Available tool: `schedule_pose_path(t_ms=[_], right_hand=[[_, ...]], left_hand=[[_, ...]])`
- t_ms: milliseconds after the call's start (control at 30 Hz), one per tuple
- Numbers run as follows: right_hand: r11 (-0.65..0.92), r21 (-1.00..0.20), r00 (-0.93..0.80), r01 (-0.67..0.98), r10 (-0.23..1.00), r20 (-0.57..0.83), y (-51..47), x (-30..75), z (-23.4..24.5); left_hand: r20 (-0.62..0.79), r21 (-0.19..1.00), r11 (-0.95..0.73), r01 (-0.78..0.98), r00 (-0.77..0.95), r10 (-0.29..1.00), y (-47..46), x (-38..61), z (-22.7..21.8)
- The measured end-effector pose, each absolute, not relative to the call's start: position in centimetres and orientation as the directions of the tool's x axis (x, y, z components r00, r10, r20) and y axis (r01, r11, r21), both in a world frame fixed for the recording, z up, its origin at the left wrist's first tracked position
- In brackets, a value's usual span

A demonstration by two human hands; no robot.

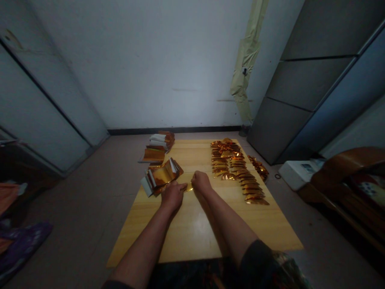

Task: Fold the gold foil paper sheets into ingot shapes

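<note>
A small piece of gold foil paper (pixel 189 187) lies low over the table between my two hands. My left hand (pixel 172 196) is closed at its left end, the index finger stretched along it. On the other end my right hand (pixel 201 182) is curled into a fist, its fingertips hidden. Just beyond my left hand, stacks of gold foil sheets with pale backs (pixel 162 175) lie fanned and curled. To the right sit overlapping rows of folded gold foil pieces (pixel 251 186), with a heap of more folded foil (pixel 225 147) at the far end.
The wooden table (pixel 192 241) stands near a white wall (pixel 150 60). More foil sheets (pixel 162 140) lie at its far left corner. Folded foil (pixel 259 167) also sits beyond the right edge. A grey refrigerator (pixel 288 88), white box (pixel 296 174) and wooden seat (pixel 345 172) stand right.
</note>
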State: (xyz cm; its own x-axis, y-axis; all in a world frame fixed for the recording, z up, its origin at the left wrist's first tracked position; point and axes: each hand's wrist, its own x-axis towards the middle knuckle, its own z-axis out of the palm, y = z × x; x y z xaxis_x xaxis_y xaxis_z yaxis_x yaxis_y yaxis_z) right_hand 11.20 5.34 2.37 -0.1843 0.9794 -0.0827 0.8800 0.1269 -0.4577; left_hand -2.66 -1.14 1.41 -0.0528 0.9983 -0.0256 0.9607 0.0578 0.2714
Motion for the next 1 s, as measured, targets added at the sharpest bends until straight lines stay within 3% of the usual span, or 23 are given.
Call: schedule_pose_path(t_ms=[167,400,600,733,1000], right_hand=[[0.094,-0.561,-0.131,0.822,0.991,-0.026,3.9,12.6,2.2],[0.093,-0.526,-0.143,0.846,0.988,-0.055,4.2,12.4,2.3],[0.352,-0.417,-0.353,0.838,0.932,0.077,2.4,13.6,2.0],[0.505,-0.335,-0.506,0.796,0.858,0.089,1.8,15.0,2.5],[0.546,-0.355,-0.557,0.759,0.827,0.083,2.3,15.5,2.8]], left_hand=[[0.041,0.285,-0.011,0.959,-0.001,0.999,-1.7,-2.3,1.5],[0.03,0.251,-0.056,0.966,0.05,0.998,-1.7,-2.2,1.1],[0.008,0.307,-0.099,0.946,0.101,0.995,-1.5,-2.7,1.7],[0.018,0.362,-0.13,0.923,0.133,0.991,-1.5,-2.9,2.2],[0.141,0.253,-0.265,0.93,0.236,0.962,-1.5,-3.4,0.5]])
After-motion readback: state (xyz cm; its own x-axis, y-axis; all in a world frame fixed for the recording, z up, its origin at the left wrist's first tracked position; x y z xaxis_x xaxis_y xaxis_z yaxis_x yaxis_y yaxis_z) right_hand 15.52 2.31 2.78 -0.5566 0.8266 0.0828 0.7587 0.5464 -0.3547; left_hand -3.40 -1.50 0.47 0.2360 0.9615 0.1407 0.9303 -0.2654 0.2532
